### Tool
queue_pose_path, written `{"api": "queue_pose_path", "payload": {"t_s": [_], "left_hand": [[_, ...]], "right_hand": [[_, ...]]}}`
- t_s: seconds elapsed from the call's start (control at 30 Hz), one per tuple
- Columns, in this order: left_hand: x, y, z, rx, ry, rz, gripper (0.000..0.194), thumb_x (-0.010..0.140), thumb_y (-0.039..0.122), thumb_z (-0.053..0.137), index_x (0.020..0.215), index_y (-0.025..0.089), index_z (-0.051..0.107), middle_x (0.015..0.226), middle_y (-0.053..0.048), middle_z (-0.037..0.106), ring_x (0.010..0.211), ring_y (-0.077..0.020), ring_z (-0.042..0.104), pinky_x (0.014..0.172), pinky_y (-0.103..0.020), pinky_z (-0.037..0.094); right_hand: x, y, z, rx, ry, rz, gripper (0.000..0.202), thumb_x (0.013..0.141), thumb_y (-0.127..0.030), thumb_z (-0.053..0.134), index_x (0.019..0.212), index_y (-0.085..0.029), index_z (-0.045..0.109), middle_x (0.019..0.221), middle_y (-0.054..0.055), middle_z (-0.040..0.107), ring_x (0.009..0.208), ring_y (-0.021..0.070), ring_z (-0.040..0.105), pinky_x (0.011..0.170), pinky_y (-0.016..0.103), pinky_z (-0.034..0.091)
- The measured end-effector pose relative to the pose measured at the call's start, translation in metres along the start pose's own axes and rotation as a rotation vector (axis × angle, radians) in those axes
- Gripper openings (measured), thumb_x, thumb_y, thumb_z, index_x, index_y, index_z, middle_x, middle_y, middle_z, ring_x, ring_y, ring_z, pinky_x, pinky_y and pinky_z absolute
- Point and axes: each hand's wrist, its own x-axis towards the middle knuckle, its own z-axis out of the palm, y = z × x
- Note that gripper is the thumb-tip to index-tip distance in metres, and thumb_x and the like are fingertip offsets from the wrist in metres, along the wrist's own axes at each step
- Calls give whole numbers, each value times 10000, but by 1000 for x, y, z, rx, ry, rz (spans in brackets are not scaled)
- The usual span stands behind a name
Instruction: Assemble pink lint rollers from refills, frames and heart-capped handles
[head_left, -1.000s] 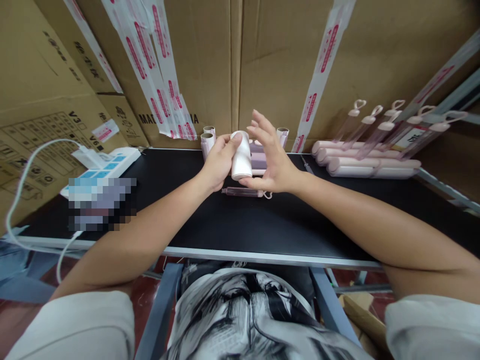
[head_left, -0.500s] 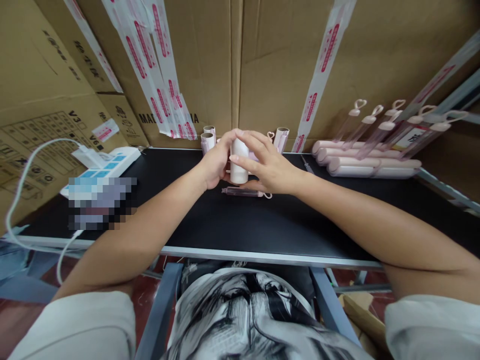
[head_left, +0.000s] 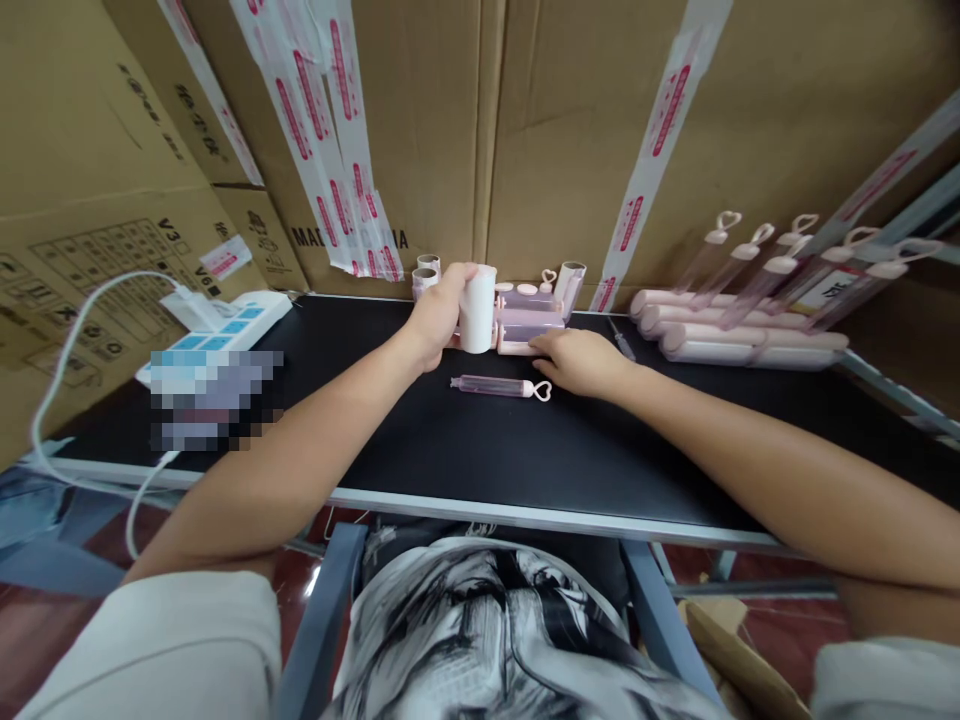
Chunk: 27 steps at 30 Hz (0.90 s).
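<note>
My left hand (head_left: 441, 318) is wrapped around a plain white roll (head_left: 477, 312), which it holds upright above the black tabletop. Just right of the roll lies a pink and mauve roller piece (head_left: 531, 328), perhaps part of a lint roller. My right hand (head_left: 585, 362) reaches this piece's lower right edge with its fingertips, a gap showing between fingers and thumb. In front of both hands, a translucent pink handle (head_left: 493, 385) with a heart-shaped loop lies flat on the table.
Upright tubes (head_left: 571, 284) stand behind the hands. At right are stacked pink-and-white rollers (head_left: 754, 340) with heart-loop handles (head_left: 776, 262) rising from them. A white power strip (head_left: 255, 318) with a cable sits at left. Cardboard (head_left: 570, 130) walls the back.
My right hand has left the white roll and moved down and right to the pink roller piece. The roll stays in my left hand. The view has shifted slightly.
</note>
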Motion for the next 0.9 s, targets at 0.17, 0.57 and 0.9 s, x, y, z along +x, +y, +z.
{"api": "queue_pose_path", "payload": {"t_s": [0.17, 0.57, 0.9], "left_hand": [[-2, 0, 2, -38, -41, 20, 535, 939, 732, 608, 1082, 229, 722, 820, -82, 750, 831, -292, 774, 733, -432, 680], [-11, 10, 7, -90, -132, -44, 777, 972, 890, 441, 1224, 209, 718, 898, -151, 755, 915, -366, 791, 731, -496, 686], [-21, 4, 16, -46, -324, -187, 849, 995, 899, 359, 1410, 219, 655, 1055, -117, 818, 859, -300, 805, 727, -449, 699]], "right_hand": [[-10, 2, -2, 42, 46, -42, 189, 998, -334, 663, 1047, -175, 753, 1072, 169, 797, 1003, 340, 760, 826, 401, 538], [-20, -5, -9, 1168, 494, -56, 523, 985, -489, 641, 1431, -308, 436, 938, -4, 716, 583, 196, 642, 526, 366, 549], [-27, -30, -16, 1582, 271, 68, 779, 840, -417, 906, 1486, -374, 473, 855, -52, 640, 605, 184, 672, 527, 330, 599]]}}
